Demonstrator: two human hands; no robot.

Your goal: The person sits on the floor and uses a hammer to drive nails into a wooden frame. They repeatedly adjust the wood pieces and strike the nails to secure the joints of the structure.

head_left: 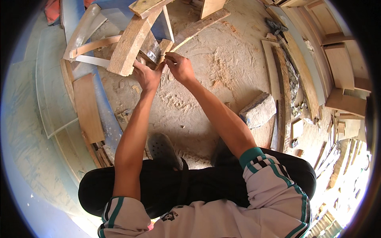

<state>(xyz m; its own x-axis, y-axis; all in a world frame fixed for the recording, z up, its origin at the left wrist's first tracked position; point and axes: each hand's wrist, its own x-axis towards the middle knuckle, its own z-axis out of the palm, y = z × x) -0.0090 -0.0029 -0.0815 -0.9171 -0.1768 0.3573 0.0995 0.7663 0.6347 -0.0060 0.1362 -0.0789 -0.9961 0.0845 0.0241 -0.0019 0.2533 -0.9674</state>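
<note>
My left hand (148, 77) is at the near end of a thick rough wooden beam (132, 45), its thumb pointing towards my right hand. Its other fingers are mostly hidden by the wood, so its grip cannot be told. Close beside it, my right hand (181, 69) is closed in a pinch over something small that I cannot make out. Just beyond the fingertips a short pale wood piece (165, 46) meets the beam's assembly. Thinner slats (95, 44) join this wooden frame on the left.
A dusty stone-like block (258, 110) lies on the floor at right. Long boards (283, 91) and a dark tool (276, 26) are beyond it. Glass-like sheets (53, 87) and a plywood piece (89, 107) stand at left. A plank (202, 27) lies at the far side.
</note>
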